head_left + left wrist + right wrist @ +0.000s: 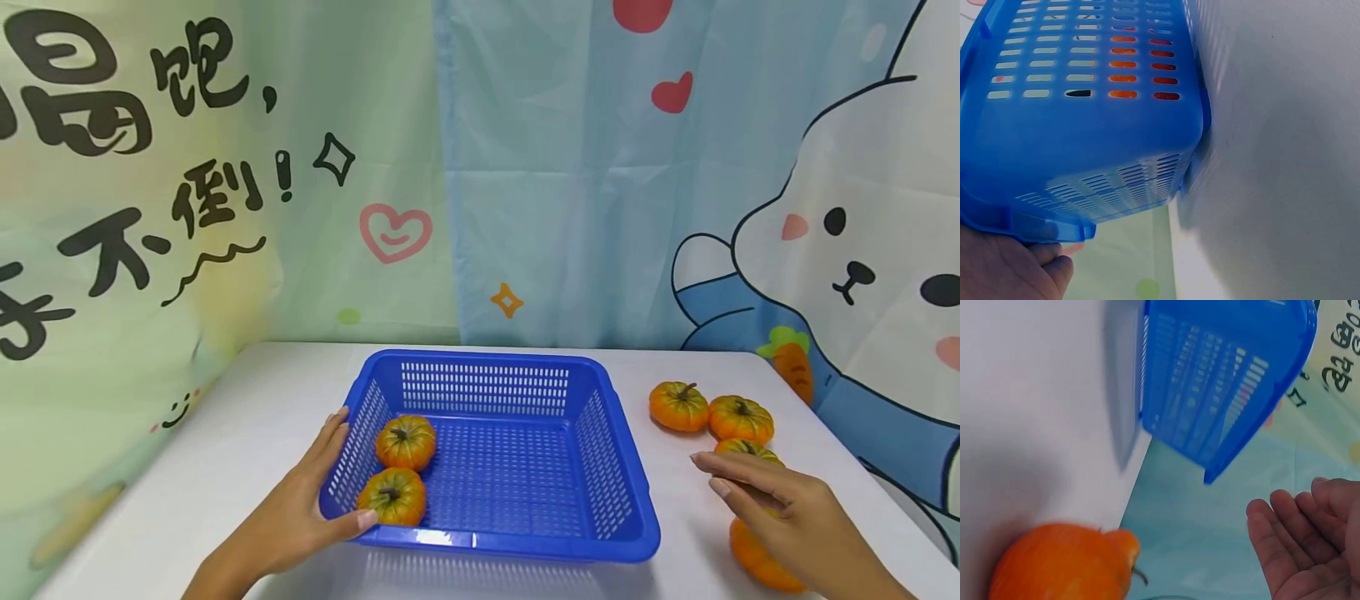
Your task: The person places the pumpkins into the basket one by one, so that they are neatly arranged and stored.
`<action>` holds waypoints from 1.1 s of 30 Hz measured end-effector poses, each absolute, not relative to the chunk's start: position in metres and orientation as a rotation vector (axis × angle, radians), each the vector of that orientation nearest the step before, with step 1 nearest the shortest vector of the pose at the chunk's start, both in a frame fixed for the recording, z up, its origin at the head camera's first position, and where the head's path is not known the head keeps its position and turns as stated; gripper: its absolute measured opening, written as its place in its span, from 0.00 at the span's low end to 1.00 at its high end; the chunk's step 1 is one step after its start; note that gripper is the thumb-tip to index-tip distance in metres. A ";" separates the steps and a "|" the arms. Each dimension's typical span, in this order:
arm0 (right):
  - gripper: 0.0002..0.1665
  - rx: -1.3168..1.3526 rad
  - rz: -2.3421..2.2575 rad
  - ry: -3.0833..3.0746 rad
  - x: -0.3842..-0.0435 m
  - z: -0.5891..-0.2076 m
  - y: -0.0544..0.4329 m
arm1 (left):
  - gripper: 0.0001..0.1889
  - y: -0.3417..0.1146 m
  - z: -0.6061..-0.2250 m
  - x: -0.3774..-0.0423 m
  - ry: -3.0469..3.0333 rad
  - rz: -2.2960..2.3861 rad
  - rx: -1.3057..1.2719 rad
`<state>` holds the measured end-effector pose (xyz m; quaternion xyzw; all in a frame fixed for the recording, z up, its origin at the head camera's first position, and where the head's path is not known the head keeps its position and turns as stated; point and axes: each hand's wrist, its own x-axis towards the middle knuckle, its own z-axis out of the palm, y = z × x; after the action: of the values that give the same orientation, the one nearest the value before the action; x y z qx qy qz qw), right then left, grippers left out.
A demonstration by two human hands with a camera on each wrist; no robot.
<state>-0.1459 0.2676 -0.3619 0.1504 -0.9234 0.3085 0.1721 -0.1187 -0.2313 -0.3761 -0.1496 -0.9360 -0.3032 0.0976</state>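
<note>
l. hand (pixel 300 502), lwr left: grips blue basket rim (pixel 540 547), prob. steadying it; r. hand (pixel 802 510), lwr right: relaxed, empty, nr pumpkins (pixel 678 408).

We see a white table (pixel 262 400), its far edge running straight across. On it stands a blue basket (pixel 517 546), upright, with bare white surface to either side. Over on the right we find a back pumpkin (pixel 678 407), a second pumpkin (pixel 741 419) close beside it, a third pumpkin (pixel 748 449) just in front, mostly hidden from us, and a front pumpkin (pixel 756 557), partly covered, nearest us.
</note>
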 end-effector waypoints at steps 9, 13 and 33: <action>0.25 0.026 0.822 -2.638 -0.142 -0.376 0.302 | 0.54 -0.231 -0.374 -0.119 -2.767 -0.883 -0.446; 0.29 -0.124 0.869 -2.670 -0.143 -0.385 0.320 | 0.54 -0.230 -0.374 -0.119 -2.773 -0.889 -0.441; 0.70 -0.408 0.911 -3.193 -0.153 -0.417 0.355 | 0.53 -0.230 -0.375 -0.119 -2.768 -0.902 -0.443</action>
<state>-0.1534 0.3550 -0.4175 -0.1215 -0.9495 0.2710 -0.1016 -0.1191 -0.2300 -0.3750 -0.1498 -0.9354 -0.3048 0.0984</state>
